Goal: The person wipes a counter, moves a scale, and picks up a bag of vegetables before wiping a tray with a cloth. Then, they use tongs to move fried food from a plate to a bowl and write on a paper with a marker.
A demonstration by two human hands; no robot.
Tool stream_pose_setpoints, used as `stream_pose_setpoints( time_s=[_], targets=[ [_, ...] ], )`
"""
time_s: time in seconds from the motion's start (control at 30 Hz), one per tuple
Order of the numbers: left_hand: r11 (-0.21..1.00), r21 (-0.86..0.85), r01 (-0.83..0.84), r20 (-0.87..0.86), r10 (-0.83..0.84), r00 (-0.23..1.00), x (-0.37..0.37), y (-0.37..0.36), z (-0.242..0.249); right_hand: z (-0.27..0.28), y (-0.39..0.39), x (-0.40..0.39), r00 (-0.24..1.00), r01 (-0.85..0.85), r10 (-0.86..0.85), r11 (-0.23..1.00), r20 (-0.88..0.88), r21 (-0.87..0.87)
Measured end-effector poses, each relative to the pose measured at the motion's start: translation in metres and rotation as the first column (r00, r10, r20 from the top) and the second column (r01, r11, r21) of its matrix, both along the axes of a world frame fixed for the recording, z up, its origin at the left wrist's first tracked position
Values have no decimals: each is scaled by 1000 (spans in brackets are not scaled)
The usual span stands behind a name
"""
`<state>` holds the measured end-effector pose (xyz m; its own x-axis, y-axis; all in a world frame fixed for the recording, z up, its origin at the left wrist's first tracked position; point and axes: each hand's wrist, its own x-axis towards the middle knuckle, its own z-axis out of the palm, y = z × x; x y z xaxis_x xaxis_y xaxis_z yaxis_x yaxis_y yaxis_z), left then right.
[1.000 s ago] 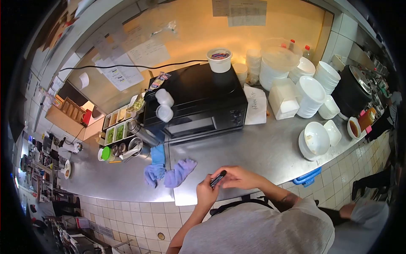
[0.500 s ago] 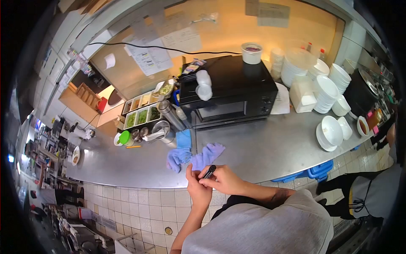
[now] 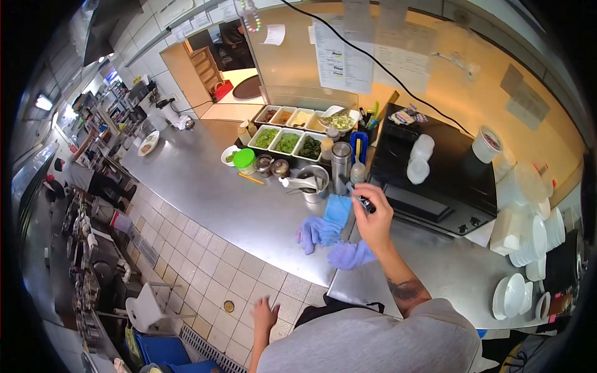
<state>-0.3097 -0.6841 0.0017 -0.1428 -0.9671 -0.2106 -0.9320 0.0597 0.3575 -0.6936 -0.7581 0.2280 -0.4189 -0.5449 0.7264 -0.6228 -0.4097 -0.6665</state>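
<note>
My right hand [image 3: 374, 224] is raised over the counter's edge, its fingers wrapped round a black marker [image 3: 365, 204]. Beneath and to its left lie a purple cloth [image 3: 349, 255], a bluish-purple cloth [image 3: 318, 231] and a flat blue cloth [image 3: 337, 211]. A steel flask [image 3: 341, 163] and a metal pot [image 3: 313, 184] stand just beyond. My left hand [image 3: 265, 315] hangs low over the tiled floor, fingers apart, holding nothing.
Trays of chopped toppings [image 3: 286, 142] and a green-lidded jar [image 3: 244, 161] stand on the counter [image 3: 205, 180]. A black oven [image 3: 429, 174] is at the right, with stacked white bowls [image 3: 530, 241] beyond. A person [image 3: 84, 176] stands far left.
My hands have parted: the right has moved up and right with the marker, the left has dropped down and left. The view has turned toward the left.
</note>
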Motion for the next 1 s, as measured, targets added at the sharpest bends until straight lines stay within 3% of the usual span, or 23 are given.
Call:
stream_pose_setpoints(
  time_s=[0.07,0.13,0.2,0.23,0.27,0.3,0.5,0.6,0.67,0.7,0.73,0.83,0.93,1.0],
  targets=[
    [965,231,-123,53,114,992,52,37,-67,18,-37,0,993,57,-71,988,-90,-145],
    [836,507,-210,119,174,978,103,71,-138,36,-82,-7,957,195,-234,956,-171,-219],
    [709,643,-290,165,241,956,123,90,-163,45,-133,-22,927,293,-330,934,-180,-205],
    [662,679,-317,176,273,946,128,92,-169,49,-157,-30,943,303,-318,942,-95,-143],
    [639,693,-334,172,303,937,134,90,-172,53,-179,-39,950,310,-311,947,-8,-81],
    [623,703,-344,164,328,930,140,85,-175,50,-206,-58,927,370,-372,928,-47,-43],
    [672,647,-360,20,457,889,202,-8,-179,43,-295,-145,733,679,-643,710,-221,184],
    [759,531,-376,-120,507,853,249,-73,-183,10,-320,-196,725,686,-601,667,-336,289],
    [834,362,-417,-280,524,805,286,-125,-187,-9,-325,-217,731,680,-570,647,-375,344],
    [783,408,-469,-373,612,698,282,-151,-145,-16,-325,-223,736,676,-553,635,-392,374],
    [782,383,-491,-469,623,627,290,-174,-143,-20,-327,-227,737,674,-543,630,-402,385],
    [782,391,-486,-454,623,637,293,-220,-113,-37,-337,-240,720,679,-481,635,-500,367],
    [779,367,-508,-411,626,663,281,-224,-105,-66,-363,-268,767,635,-352,539,-536,554],
    [819,306,-486,-374,573,729,301,-208,-159,-85,-375,-283,811,581,-208,403,-547,707]
  ],
)
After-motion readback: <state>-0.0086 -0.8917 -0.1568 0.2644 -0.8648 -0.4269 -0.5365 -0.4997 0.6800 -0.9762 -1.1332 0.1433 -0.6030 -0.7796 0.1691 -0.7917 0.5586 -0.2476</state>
